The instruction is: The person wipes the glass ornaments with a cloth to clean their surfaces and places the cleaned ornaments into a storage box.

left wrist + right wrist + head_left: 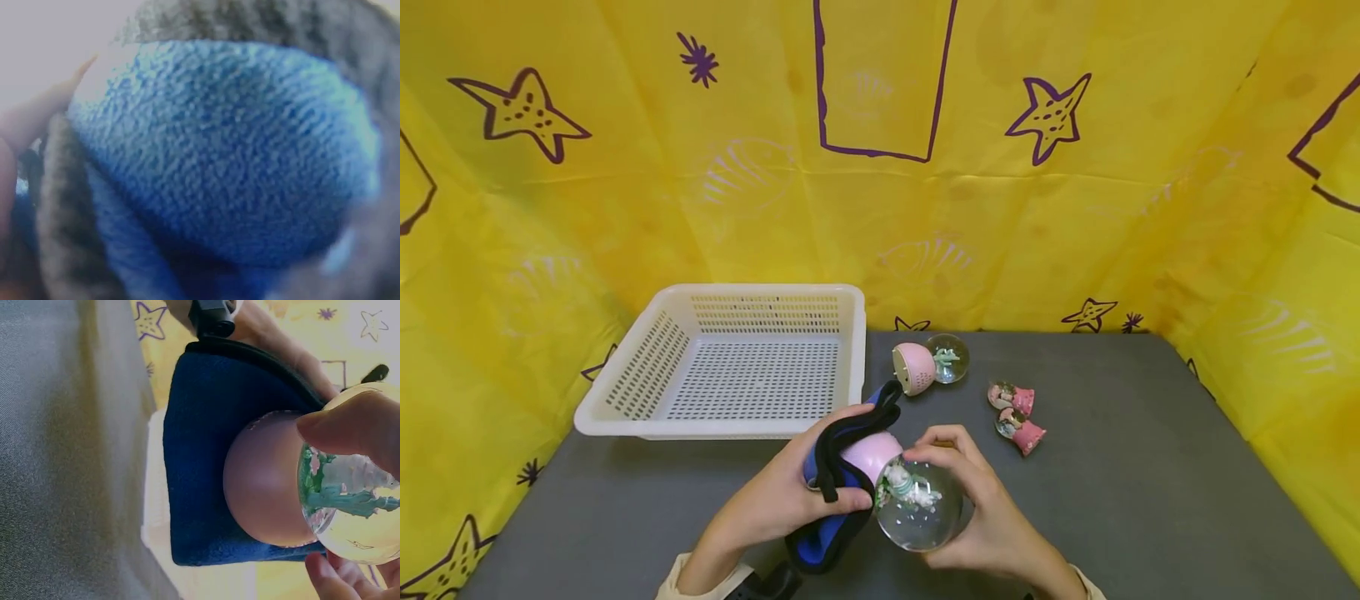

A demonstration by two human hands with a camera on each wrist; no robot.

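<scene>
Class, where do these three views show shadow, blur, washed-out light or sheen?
Head view: fairly sharp, with a soft shadow below the white basket; left wrist view: the blue cloth shows texture, but its dark edging is blurred and the upper left corner washed out; right wrist view: the yellow backdrop looks pale, and the snow globe has a soft sheen on its pink base.

From where I stand, yellow cloth (880, 217) hangs on three sides, softly creased, patterned with purple-outlined starfish (1051, 117), small spiky bursts (699, 61) and fainter white figures (748, 171), probably fish. Below it spreads a flat, dark grey tabletop (1150, 467) under fairly even light.
</scene>
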